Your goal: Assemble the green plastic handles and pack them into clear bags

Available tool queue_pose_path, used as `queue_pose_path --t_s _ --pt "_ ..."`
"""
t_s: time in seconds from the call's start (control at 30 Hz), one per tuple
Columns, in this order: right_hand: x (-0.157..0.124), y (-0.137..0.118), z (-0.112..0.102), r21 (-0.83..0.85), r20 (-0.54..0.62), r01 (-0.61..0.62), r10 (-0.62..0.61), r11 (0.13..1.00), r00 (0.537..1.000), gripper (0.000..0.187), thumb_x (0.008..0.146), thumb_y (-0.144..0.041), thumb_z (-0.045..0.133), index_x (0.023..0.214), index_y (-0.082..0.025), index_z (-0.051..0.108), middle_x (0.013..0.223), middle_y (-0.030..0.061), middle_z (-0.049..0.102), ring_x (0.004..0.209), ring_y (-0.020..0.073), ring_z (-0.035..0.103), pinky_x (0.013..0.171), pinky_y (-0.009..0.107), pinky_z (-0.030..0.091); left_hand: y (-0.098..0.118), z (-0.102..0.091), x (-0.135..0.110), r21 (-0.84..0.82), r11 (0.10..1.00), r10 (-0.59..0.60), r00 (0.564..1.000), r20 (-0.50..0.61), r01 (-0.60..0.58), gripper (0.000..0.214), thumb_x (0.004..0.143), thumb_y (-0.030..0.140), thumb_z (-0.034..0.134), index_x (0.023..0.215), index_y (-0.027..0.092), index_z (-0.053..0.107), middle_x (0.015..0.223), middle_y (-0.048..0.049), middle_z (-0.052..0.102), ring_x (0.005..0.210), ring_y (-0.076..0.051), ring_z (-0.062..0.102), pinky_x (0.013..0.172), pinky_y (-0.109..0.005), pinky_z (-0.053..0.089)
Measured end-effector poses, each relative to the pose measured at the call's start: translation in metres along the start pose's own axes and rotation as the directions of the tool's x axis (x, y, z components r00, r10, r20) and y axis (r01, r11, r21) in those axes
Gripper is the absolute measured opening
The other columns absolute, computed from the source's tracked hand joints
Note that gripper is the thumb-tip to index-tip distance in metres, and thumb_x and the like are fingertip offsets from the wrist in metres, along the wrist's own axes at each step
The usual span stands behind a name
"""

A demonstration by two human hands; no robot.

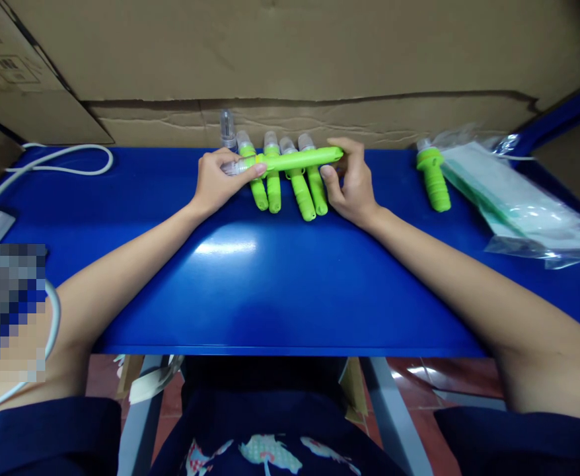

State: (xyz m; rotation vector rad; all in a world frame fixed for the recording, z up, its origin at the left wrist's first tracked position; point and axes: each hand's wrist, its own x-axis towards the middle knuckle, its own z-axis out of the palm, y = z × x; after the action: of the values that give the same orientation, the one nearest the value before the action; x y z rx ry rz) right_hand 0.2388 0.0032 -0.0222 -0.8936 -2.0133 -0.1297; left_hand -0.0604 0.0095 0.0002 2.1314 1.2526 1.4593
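I hold one bright green pen-like tube (294,160) crosswise between both hands, above a row of like tubes. My left hand (218,180) pinches its clear-capped end, fingers closed. My right hand (352,182) grips the green end with curled fingers. Below it, several green tubes with clear caps (290,182) lie side by side on the blue table (270,284), caps pointing away from me. A single clear cap (227,129) stands upright behind the row at the left.
A shorter green piece (433,177) lies to the right, beside clear plastic bags (512,198) of pale parts. A white cable (57,158) loops at the far left. A cardboard wall (290,66) closes the back of the table.
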Motion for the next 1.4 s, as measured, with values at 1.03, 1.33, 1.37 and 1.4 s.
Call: queue_pose_path --t_s 1.03,1.33,1.37,1.4 --pt "0.000 -0.003 -0.001 0.028 0.014 -0.074 0.074 0.997 0.997 0.068 0.103 -0.074 0.028 0.148 -0.025 0.045 0.127 0.0133 0.065 0.089 0.0226 0.072 0.075 0.039 0.058 -0.002 0.000 0.000 -0.040 0.999 0.015 1.000 -0.005 -0.015 0.065 0.075 0.081 0.072 0.057 0.020 0.059 0.058 -0.0005 0.051 0.064 -0.016 0.056 0.070 -0.034 0.050" --pt "0.001 0.000 -0.002 -0.032 0.034 -0.045 0.046 0.998 0.998 0.068 0.103 -0.074 0.025 0.134 -0.024 0.058 0.117 0.0144 0.067 0.105 0.0296 0.068 0.088 0.049 0.058 0.003 0.000 -0.001 0.003 1.000 0.010 1.000 0.013 -0.010 0.067 0.075 0.081 0.071 0.053 0.020 0.055 0.057 0.0008 0.046 0.056 -0.012 0.041 0.064 -0.034 0.043" --pt "0.000 0.001 -0.003 -0.041 0.036 -0.032 0.033 0.999 0.999 0.069 0.102 -0.075 0.025 0.131 -0.023 0.060 0.113 0.0144 0.067 0.104 0.0299 0.068 0.087 0.048 0.058 0.003 -0.001 -0.001 0.010 1.000 0.013 1.000 0.022 -0.013 0.067 0.076 0.080 0.071 0.051 0.020 0.053 0.056 0.0011 0.044 0.056 -0.012 0.040 0.064 -0.034 0.043" --pt "0.000 0.001 -0.004 -0.049 0.039 -0.018 0.020 0.999 0.999 0.070 0.101 -0.076 0.024 0.127 -0.023 0.062 0.110 0.0142 0.068 0.101 0.0296 0.069 0.085 0.046 0.058 0.003 -0.001 -0.001 0.012 1.000 0.018 0.999 0.032 -0.018 0.068 0.077 0.079 0.072 0.049 0.020 0.050 0.055 0.0013 0.043 0.055 -0.012 0.040 0.065 -0.034 0.044"
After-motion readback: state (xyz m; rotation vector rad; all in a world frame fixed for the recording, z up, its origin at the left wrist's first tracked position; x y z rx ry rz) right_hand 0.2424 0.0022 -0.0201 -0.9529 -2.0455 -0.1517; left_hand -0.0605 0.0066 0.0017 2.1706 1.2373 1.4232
